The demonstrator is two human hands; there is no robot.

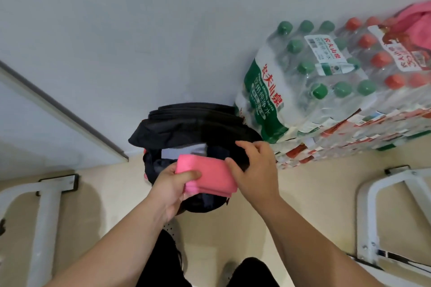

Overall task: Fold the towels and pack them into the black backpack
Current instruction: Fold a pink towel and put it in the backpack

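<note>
- Pink towel (pixel 207 173), folded into a thick rectangle, is hovering over the open mouth of the black backpack (pixel 193 123), not yet inside it.
- The left hand (pixel 170 187) is gripping the towel's left end, thumb pressing on top and fingers curling underneath, so most of the cloth is sticking out to the right of the grip.
- The right hand (pixel 255 170) is hooking its fingers over the backpack's right rim, its thumb touching the towel's right edge.
- The backpack is standing on the pale floor (pixel 314 193) against a grey wall (pixel 163 30), just beside a green-capped pack (pixel 303 81) of water bottles, with a red-capped pack (pixel 384 65) next to that.
- Another pink cloth (pixel 415 28) is lying on top of the red-capped pack.
- White metal legs (pixel 50 205) are standing at either side of the person.
</note>
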